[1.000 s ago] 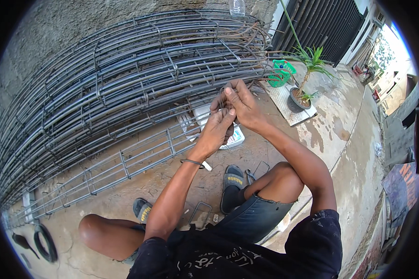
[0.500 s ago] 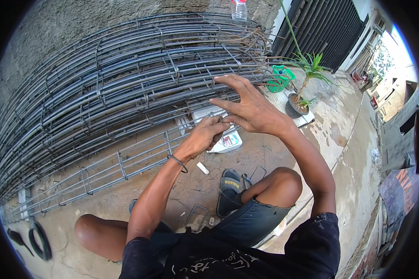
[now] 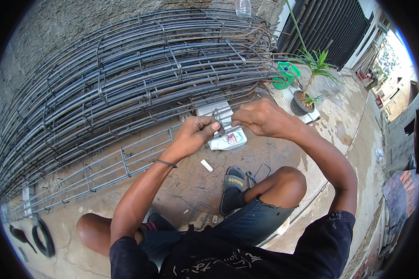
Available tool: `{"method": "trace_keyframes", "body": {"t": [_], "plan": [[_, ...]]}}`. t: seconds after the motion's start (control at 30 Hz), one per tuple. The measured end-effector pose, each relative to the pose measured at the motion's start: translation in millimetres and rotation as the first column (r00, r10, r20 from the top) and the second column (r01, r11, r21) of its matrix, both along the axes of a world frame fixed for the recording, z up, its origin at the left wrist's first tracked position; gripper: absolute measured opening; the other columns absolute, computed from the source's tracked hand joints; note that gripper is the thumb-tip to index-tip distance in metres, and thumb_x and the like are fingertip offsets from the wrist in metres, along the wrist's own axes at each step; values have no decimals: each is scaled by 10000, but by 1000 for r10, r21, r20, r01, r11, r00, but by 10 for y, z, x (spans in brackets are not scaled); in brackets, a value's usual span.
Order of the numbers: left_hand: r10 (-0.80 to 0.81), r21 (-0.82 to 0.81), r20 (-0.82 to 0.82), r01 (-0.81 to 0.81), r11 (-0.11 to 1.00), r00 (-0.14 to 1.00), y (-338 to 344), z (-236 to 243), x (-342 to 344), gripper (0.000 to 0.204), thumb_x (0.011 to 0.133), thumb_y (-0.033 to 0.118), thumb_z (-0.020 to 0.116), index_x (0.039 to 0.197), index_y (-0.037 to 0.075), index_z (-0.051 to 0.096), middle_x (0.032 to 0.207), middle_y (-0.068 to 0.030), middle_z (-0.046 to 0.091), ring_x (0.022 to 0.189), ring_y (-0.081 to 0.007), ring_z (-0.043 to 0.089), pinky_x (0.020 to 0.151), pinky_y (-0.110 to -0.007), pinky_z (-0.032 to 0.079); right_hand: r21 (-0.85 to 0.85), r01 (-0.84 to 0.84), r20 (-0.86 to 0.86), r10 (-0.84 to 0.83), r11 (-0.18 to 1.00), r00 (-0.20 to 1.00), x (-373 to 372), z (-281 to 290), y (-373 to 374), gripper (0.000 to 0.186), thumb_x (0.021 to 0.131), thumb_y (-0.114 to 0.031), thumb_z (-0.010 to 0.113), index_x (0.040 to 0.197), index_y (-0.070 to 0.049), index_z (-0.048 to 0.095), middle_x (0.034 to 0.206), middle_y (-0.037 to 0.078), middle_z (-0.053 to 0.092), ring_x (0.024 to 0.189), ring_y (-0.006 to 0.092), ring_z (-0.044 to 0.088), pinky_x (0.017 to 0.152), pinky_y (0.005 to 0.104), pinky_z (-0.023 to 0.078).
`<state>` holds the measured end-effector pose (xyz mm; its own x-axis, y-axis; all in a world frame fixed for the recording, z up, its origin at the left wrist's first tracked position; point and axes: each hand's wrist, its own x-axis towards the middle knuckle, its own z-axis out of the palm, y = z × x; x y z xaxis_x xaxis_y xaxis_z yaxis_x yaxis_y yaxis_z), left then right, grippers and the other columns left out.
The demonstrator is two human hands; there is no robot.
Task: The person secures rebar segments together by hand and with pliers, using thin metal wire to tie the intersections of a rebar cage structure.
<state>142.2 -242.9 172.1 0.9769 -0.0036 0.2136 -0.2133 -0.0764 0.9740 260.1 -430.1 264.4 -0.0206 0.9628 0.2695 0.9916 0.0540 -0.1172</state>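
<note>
A narrow rebar cage (image 3: 125, 160) of thin steel rods and square stirrups runs along the ground in front of me. At its right end my left hand (image 3: 195, 134) is closed, thumb and fingers pinched beside the rods; what they hold is too small to make out. My right hand (image 3: 261, 120) is a short gap to the right, fingertips pressed together in a pinch. Anything thin between those fingertips cannot be made out. Below and between the hands, a white plastic container (image 3: 227, 140) with a printed label lies by the cage's end.
A long stack of rebar cages (image 3: 139, 69) lies along the rough wall. At right are a green basket (image 3: 284, 76) and a potted plant (image 3: 302, 103). Pliers (image 3: 251, 177) and a bent stirrup (image 3: 199, 213) lie near my feet; a black coil (image 3: 43, 238) is at far left.
My right hand has come down and right; its spread fingers have closed into a pinch. The left hand has shifted a little left, so a gap separates the hands.
</note>
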Motion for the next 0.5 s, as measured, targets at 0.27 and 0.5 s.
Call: {"method": "trace_keyframes", "body": {"t": [0.27,0.5], "plan": [[70,380,611,-370,848,789,7,28,-87,84,841,66,630,837,-18,629,538,-80,485,466,-149,473,445,-282,358,-147,407,-766,-364,902,530,-244,38,-26,322,869,-316,624,976,-18,563,725,33,483,604,134,471,524,280,412],[-158,-251,-164,114,961,974,76,220,-145,314,933,277,572,794,6,645,515,52,395,414,-36,291,391,-219,213,290,-77,595,-116,954,795,-181,257,-70,445,782,-280,660,1139,-40,544,1055,124,554,981,252,547,883,422,440]]}}
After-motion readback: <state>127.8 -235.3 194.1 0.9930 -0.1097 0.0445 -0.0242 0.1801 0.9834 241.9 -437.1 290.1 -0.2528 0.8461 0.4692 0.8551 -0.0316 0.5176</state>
